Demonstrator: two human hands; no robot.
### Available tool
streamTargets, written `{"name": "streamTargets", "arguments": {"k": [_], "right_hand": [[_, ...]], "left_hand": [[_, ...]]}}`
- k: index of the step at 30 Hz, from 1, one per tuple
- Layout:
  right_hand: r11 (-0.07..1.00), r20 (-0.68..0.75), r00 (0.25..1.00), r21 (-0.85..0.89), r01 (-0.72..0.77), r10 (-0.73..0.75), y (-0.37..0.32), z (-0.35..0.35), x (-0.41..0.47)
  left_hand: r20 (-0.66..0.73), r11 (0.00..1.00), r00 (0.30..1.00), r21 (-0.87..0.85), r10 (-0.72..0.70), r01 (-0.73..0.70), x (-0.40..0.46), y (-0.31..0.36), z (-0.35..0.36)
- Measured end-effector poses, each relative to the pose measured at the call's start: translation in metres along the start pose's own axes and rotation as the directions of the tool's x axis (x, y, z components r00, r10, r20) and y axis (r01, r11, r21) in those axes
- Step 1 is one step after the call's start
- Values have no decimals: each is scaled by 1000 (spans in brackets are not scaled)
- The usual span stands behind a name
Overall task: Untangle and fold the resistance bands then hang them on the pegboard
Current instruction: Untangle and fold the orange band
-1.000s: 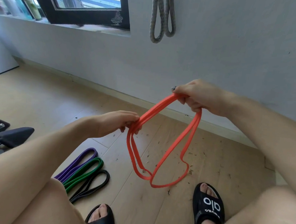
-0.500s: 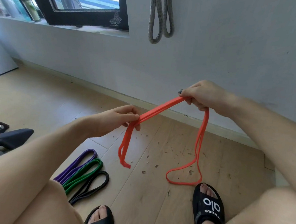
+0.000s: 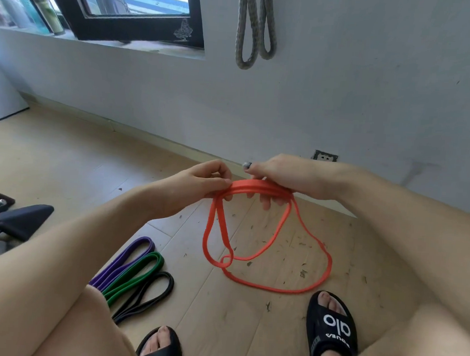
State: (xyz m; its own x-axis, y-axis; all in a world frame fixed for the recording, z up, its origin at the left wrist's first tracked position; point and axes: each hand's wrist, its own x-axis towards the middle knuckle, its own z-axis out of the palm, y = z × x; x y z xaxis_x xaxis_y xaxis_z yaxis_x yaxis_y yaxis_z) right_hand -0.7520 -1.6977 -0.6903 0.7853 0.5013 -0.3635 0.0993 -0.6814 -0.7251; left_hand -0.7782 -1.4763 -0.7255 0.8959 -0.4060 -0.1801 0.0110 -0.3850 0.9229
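Left hand (image 3: 200,185) and right hand (image 3: 280,178) now nearly touching, were well apart 0.5 s ago. Both grips curled round bunched strands of orange band (image 3: 255,186); loops dangle to floor (image 3: 77,168). Fold in progress, hanging not yet done. Purple band (image 3: 130,256), green band (image 3: 140,274), black band (image 3: 152,291) near left on floor. Slide (image 3: 332,327) reads "alo".

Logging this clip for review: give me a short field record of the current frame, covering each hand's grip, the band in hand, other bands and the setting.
left hand: left hand pinches the orange band at one end of the bunched strands
right hand: right hand grips the same bunch, close beside the left
orange band: gathered into several strands, loops hang to the wooden floor
floor bands: purple band, green band, black band, side by side
wall: grey looped band hangs already
fold state: not finished
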Motion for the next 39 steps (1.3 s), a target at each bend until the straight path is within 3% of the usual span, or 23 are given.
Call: {"name": "streamTargets", "arguments": {"k": [6, 9, 23, 26, 34, 39], "right_hand": [[986, -85, 988, 98, 135, -127, -4, -1, 4], [977, -158, 978, 147, 158, -134, -4, -9, 4], [998, -210, 976, -8, 64, -65, 13, -26, -3], [998, -174, 984, -60, 31, -41, 15, -22, -3], [1000, -52, 998, 4, 21, -21, -1, 8, 9], [990, -107, 990, 93, 107, -97, -3, 1, 9]], "left_hand": [[118, 985, 989, -136, -91, 107, -3, 0, 2], [183, 982, 974, -105, -133, 154, -7, -7, 0], [38, 971, 996, -223, -82, 89, -11, -8, -14], [11, 994, 999, -98, -49, 50, -10, -6, -11], [-58, 998, 998, -63, 13, -17, -3, 1, 7], [-1, 996, 1000, -90, -13, 13, -4, 1, 5]]}}
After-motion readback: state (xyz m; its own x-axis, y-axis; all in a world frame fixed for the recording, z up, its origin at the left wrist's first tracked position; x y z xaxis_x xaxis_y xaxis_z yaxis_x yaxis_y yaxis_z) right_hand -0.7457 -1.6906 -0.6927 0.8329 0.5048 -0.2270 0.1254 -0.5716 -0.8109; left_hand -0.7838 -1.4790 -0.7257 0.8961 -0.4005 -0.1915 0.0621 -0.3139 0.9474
